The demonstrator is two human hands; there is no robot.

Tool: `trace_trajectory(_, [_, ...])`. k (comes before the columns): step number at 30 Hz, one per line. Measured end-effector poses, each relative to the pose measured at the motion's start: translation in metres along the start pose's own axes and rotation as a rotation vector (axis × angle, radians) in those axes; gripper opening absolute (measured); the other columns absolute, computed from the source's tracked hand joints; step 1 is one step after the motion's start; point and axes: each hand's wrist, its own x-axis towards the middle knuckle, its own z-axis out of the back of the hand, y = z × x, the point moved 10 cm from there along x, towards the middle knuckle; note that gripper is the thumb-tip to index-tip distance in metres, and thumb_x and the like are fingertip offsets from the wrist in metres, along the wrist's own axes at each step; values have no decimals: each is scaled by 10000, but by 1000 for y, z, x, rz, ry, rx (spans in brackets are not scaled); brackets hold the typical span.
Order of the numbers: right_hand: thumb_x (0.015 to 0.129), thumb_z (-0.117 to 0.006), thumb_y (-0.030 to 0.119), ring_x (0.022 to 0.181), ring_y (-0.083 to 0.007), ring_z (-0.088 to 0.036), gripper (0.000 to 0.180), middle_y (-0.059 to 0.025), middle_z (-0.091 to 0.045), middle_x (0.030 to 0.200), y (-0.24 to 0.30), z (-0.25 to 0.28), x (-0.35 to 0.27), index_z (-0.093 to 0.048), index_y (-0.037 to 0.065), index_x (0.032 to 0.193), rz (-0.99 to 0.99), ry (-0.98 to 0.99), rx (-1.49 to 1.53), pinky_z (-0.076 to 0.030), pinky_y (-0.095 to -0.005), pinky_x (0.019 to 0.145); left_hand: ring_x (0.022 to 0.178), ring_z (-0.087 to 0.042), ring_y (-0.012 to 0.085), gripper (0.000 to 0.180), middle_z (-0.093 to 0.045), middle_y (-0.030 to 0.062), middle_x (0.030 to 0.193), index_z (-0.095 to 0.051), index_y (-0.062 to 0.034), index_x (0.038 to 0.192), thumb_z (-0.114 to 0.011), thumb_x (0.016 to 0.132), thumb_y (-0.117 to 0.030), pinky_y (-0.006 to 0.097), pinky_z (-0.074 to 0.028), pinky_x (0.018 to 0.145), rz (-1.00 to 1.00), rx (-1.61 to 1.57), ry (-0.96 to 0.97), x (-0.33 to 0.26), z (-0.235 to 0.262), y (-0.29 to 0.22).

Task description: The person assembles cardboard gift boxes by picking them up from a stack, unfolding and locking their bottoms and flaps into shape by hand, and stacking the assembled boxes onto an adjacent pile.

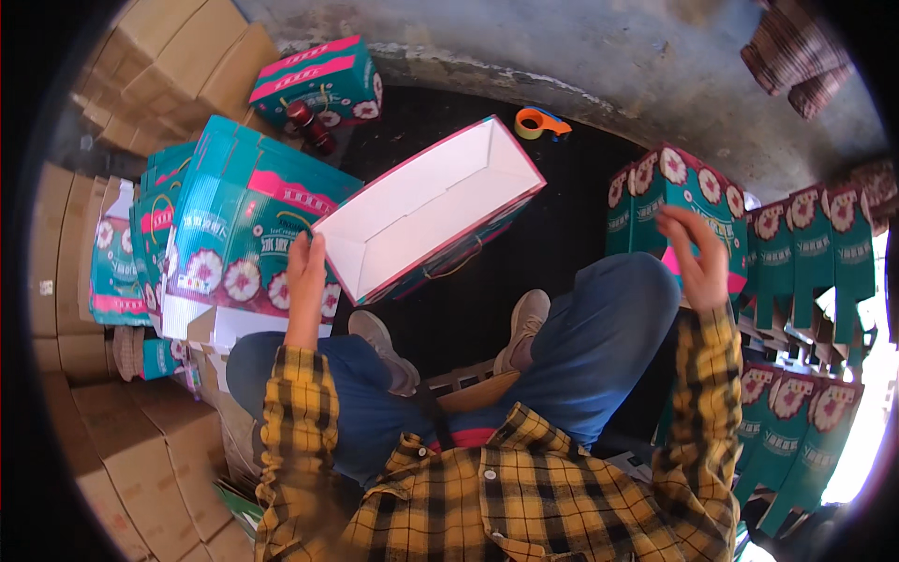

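Note:
My left hand grips the near corner of an open teal and pink carton, which is held tilted above the dark floor so that its white inside shows. My right hand is raised at the right with its fingers apart, holding nothing, just in front of a standing folded teal carton with flower prints. I am seated, with my knees in blue jeans and my two shoes below the open carton.
A pile of flat teal cartons lies at the left. More folded cartons stand in a row at the right. Brown cardboard boxes stack at the far left. An orange tape dispenser and a dark bottle lie on the floor.

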Motion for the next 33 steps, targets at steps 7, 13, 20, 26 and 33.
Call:
trace_trajectory(7, [1037, -465, 573, 1203, -219, -619, 681, -137, -680, 1258, -89, -167, 124, -633, -25, 1315, -256, 298, 127, -456, -351, 1026, 1300, -532, 353, 935, -564, 178, 1408, -451, 3, 1472, -348, 965, -776, 555, -415, 1059, 497, -333, 232, 7, -66, 59])
trace_trajectory(13, [910, -288, 858, 1225, -296, -609, 1008, -162, -649, 1315, -150, -239, 118, -607, 25, 1379, -699, 521, 316, -444, -415, 1057, 1294, -560, 385, 892, -549, 188, 1450, -492, -57, 1452, -312, 965, -782, 614, -479, 997, 675, -555, 284, 33, -70, 124])
trace_trajectory(20, [993, -409, 676, 1148, -225, -641, 767, -134, -633, 1335, -211, -279, 49, -592, 40, 1381, -771, 696, 344, -498, -385, 1013, 1030, -707, 342, 526, -681, 166, 1246, -584, -58, 1323, -549, 991, -465, 516, -587, 871, 878, -811, 551, 11, -121, 142])
trace_trajectory(26, [1045, -485, 541, 1173, -211, -623, 621, -132, -628, 1340, -216, -268, 72, -595, 21, 1366, -385, 697, 598, -505, -355, 1008, 968, -703, 286, 419, -683, 139, 1146, -559, -30, 1258, -566, 939, -302, 467, -596, 832, 674, -762, 428, 26, -95, 92])
trace_trajectory(33, [1030, -337, 682, 1267, -224, -543, 751, -86, -585, 1387, -134, -218, 86, -527, 70, 1420, -561, 345, 802, -412, -433, 1075, 1434, -371, 254, 619, -417, 78, 1538, -419, -62, 1497, -491, 982, -397, 438, -300, 1164, 55, -622, 392, 3, -51, -23])
